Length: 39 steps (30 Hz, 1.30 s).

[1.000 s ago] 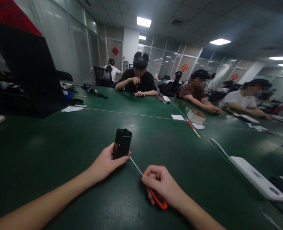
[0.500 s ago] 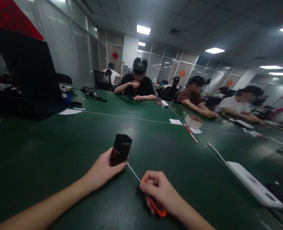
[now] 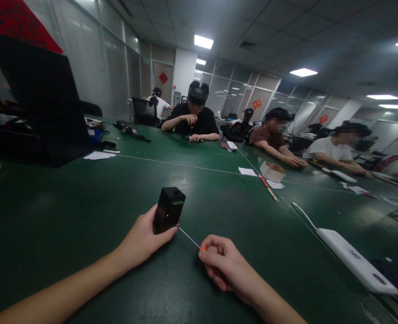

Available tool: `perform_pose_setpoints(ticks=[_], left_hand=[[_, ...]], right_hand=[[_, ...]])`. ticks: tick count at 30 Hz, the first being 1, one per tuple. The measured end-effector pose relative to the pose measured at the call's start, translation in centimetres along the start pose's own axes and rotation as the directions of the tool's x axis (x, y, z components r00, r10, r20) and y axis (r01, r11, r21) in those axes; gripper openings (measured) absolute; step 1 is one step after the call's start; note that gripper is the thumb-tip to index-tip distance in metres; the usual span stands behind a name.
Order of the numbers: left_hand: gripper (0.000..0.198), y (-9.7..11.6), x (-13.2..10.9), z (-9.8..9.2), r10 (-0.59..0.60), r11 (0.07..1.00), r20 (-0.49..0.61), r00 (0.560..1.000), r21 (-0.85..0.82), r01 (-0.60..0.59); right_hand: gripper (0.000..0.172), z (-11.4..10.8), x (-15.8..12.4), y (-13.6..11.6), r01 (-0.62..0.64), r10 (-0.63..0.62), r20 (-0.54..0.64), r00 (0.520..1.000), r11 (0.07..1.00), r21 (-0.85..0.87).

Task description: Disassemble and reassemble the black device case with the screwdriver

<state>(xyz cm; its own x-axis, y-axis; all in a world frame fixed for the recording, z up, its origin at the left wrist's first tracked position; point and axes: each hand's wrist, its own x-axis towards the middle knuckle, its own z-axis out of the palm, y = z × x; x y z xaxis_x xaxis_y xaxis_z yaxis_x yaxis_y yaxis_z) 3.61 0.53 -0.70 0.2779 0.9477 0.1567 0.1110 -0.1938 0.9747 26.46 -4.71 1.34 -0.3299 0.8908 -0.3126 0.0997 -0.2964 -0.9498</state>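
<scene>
My left hand (image 3: 153, 231) is wrapped round a black box-shaped device (image 3: 169, 209), holding it upright just over the table. The device has a small round knob on top and a green marking on its upper face. In my right hand (image 3: 222, 261) is a screwdriver (image 3: 190, 237) with a thin metal shaft and an orange handle, pinched between thumb and fingers. Its shaft slants up-left, the tip meeting the device's lower right edge beside my left thumb. Whether the tip sits in a screw is hidden. Most of the handle is covered by my fingers.
The green table (image 3: 118, 202) spreads all around. A white elongated device (image 3: 355, 258) lies at right. Farther off are a small open box (image 3: 272, 171), a red stick (image 3: 268, 187) and papers (image 3: 248, 172). A black case (image 3: 40, 99) stands left. Several people sit opposite.
My right hand has turned and risen slightly; the orange handle, seen as a loop below the fingers before, is now mostly hidden. The device and my left hand have shifted slightly left.
</scene>
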Motion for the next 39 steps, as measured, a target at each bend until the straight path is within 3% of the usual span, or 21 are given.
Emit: perform_pose_setpoints(ticks=[9,15,21,28,34,36,39], left_hand=[[0.042,-0.3,0.0,0.0,0.026,0.995,-0.061,0.998,0.098,-0.02],[0.04,0.2,-0.2,-0.1,0.051,0.975,-0.069,0.996,0.217,-0.035],[0.036,0.6,-0.4,0.0,0.061,0.959,-0.072,0.996,0.279,-0.038],[0.035,0.4,-0.4,0.1,0.077,0.961,-0.078,0.994,0.273,-0.053],[0.033,0.6,-0.4,0.1,0.063,0.947,-0.063,0.996,0.32,-0.04],[0.033,0.6,-0.3,0.1,0.058,0.944,-0.069,0.996,0.328,-0.032],[0.033,0.4,-0.3,0.1,0.049,0.947,-0.078,0.996,0.321,-0.022]], right_hand=[[0.04,0.0,0.1,-0.4,-0.078,0.075,0.051,0.996,0.996,0.053],[0.043,0.3,0.3,-0.1,-0.036,0.033,0.034,0.999,0.992,0.12],[0.044,1.0,0.2,0.4,0.002,-0.002,-0.061,0.998,1.0,0.002],[0.043,0.9,0.3,0.5,0.038,-0.04,-0.051,0.998,0.998,-0.044],[0.022,0.9,0.1,0.9,0.137,-0.208,-0.155,0.966,0.916,-0.377],[0.022,0.9,0.0,0.8,0.176,-0.24,-0.131,0.962,0.91,-0.375],[0.038,0.8,0.0,0.6,0.145,-0.163,-0.058,0.985,0.961,-0.236]])
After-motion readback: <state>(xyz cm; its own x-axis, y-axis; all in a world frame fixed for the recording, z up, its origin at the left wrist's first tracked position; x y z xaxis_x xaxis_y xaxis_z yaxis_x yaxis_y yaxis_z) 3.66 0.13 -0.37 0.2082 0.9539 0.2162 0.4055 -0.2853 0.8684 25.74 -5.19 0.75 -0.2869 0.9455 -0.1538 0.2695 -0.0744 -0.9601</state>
